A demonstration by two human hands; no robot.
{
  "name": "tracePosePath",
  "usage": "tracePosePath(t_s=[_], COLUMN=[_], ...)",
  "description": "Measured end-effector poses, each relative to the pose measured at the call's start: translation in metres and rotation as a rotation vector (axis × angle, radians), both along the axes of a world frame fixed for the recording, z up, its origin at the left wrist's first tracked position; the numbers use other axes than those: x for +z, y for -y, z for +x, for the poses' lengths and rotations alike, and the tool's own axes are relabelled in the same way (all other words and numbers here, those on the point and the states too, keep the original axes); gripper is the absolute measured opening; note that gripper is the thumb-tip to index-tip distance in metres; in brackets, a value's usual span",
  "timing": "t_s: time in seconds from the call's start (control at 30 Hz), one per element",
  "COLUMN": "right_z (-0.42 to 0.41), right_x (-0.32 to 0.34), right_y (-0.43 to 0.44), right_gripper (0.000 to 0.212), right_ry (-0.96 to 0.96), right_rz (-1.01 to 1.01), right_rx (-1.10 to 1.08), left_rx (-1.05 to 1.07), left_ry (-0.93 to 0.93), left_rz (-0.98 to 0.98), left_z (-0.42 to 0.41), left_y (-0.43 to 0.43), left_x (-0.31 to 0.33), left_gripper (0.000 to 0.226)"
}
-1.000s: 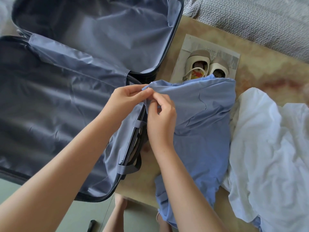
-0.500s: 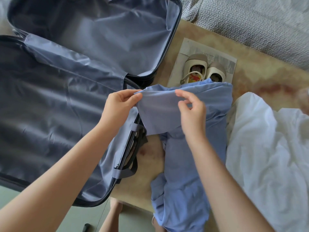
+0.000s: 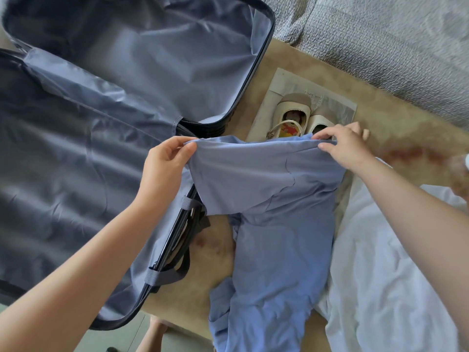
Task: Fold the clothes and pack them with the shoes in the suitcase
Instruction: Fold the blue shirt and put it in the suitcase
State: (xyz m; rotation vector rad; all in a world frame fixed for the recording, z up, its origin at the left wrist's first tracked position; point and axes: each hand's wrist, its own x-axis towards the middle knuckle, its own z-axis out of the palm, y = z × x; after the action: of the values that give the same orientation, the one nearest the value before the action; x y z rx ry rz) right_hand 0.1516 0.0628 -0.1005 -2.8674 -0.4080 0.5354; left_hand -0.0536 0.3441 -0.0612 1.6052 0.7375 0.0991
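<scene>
Standing over a tan desk (image 3: 411,133) and holding a blue garment (image 3: 279,224) by its top edge, stretched wide between both hands. At the left corner, pinched by the left hand (image 3: 165,166), thumb over the cloth and fingers curled beneath. At the right corner, pinched by the right hand (image 3: 347,146), thumb and forefinger closed on the fold, the other fingers loosely spread behind. Lifted at the top only; lower down, draped on the desk and trailing off its near edge. To the left, just beside the garment, an open suitcase (image 3: 76,174) lying flat, both halves lined in grey-blue fabric, with a grey elastic strap (image 3: 165,276) at the near half's rim. Just behind the raised edge, a pair of cream shoes (image 3: 294,110) side by side on a sheet of paper (image 3: 337,107), heels partly hidden by the cloth. To the right, a rumpled white garment (image 3: 393,262) on the desk, lying against the blue one. Beyond the desk, a grey textured cover (image 3: 380,47).
</scene>
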Motion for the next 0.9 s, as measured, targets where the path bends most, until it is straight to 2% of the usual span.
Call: tracePosePath(t_s=[0.1,0.23,0.3,0.4,0.53,0.67,0.77,0.9], right_z=[0.001,0.003,0.008,0.015,0.022,0.02,0.015,0.016], right_x=[0.006,0.027,0.029,0.007,-0.022,-0.015,-0.015,-0.023], right_y=[-0.007,-0.015,-0.022,-0.036,-0.036,-0.038,-0.039,-0.04], right_gripper=[0.011,0.012,0.01,0.01,0.024,0.026,0.032,0.016], right_ry=[0.051,0.256,0.262,0.173,-0.106,-0.053,-0.044,-0.107], right_rz=[-0.038,0.27,0.364,0.232,-0.011,-0.02,-0.136,-0.137], right_rx=[0.082,-0.065,-0.05,0.074,0.098,0.144,0.242,0.289], left_rx=[0.01,0.059,0.111,0.162,0.177,0.167,0.153,0.117], left_ry=[0.006,0.021,0.028,0.001,-0.035,-0.038,-0.019,0.018], left_rz=[0.011,0.018,0.016,0.07,0.091,0.096,0.092,0.092], left_z=[-0.001,-0.006,-0.009,-0.017,-0.024,-0.024,-0.023,-0.024], left_y=[0.001,-0.001,-0.003,-0.005,-0.009,-0.01,-0.01,-0.008], left_x=[-0.001,-0.002,-0.002,-0.004,-0.01,-0.01,-0.009,-0.001], left_gripper=[0.017,0.021,0.022,0.022,0.022,0.017,0.019,0.02])
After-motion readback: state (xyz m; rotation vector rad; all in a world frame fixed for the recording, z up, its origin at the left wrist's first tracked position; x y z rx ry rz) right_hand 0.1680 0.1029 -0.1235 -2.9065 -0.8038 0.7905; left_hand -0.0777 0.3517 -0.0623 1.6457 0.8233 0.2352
